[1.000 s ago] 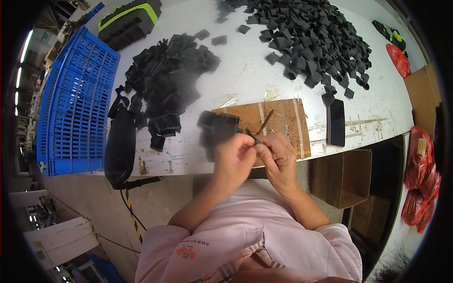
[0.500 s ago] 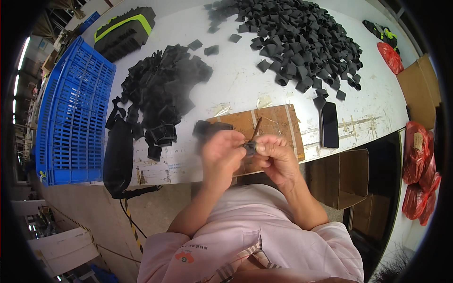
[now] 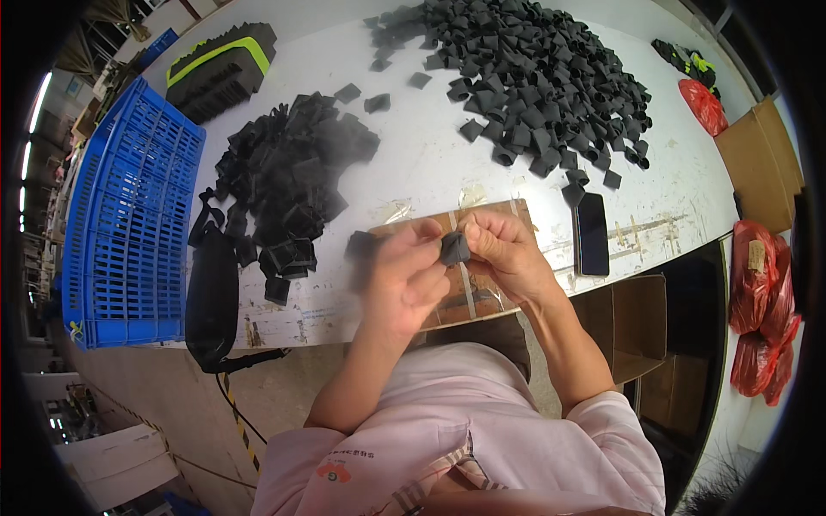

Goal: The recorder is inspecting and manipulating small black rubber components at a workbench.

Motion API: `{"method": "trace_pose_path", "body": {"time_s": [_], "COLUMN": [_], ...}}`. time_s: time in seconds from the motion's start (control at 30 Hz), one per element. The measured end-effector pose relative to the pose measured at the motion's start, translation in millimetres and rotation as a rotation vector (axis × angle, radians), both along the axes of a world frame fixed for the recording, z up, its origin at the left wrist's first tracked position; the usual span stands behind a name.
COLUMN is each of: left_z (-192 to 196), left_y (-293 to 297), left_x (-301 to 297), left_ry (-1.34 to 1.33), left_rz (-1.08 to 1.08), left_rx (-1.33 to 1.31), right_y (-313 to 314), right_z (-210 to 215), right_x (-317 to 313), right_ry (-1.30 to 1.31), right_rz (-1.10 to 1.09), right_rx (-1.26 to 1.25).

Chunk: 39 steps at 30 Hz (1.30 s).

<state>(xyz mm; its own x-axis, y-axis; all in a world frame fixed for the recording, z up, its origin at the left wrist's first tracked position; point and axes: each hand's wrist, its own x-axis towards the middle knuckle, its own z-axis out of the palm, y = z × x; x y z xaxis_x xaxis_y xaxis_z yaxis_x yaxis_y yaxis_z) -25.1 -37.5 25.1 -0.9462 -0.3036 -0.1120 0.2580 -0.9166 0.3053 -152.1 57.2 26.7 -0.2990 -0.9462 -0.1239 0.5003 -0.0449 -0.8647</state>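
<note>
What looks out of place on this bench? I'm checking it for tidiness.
Little stands out. A few small black foam pieces lie apart from the two heaps, and a dark flat phone rests among strays near the white table's front edge. The left hand and right hand pinch one black piece over a brown cardboard sheet.

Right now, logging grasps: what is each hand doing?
Left hand: fingers closed on the small black piece.
Right hand: fingers pinching the same piece.

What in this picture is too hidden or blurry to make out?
- Small black piece: head view, fingers cover most of it, shape unclear.
- Left hand: motion-blurred.
- Cardboard sheet: both hands hide its middle.
- Right hand: grip details hidden.
</note>
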Motion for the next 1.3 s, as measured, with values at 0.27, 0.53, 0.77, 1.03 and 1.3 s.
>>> {"method": "trace_pose_path", "body": {"time_s": [0.27, 0.53, 0.77, 1.03, 1.3], "left_z": [20, 19, 25, 13, 25], "left_y": [4, -3, -3, -1, 2], "left_x": [-6, -13, -14, -10, -15], "left_ry": [-0.267, -0.221, -0.175, -0.220, -0.251], "left_rz": [0.615, 0.546, 0.811, 0.758, 0.604], "left_rx": [-1.352, -1.482, -1.900, -1.774, -1.598], "right_y": [10, 14, 7, 6, 13], "right_z": [15, 29, 23, 23, 22], "right_x": [10, 15, 18, 9, 8], "right_ry": [0.822, 1.563, 1.727, 1.444, 1.372], "right_rz": [-0.432, -0.509, -0.503, -0.269, -0.268], "right_rx": [0.039, -0.129, -0.131, -0.178, -0.137]}}
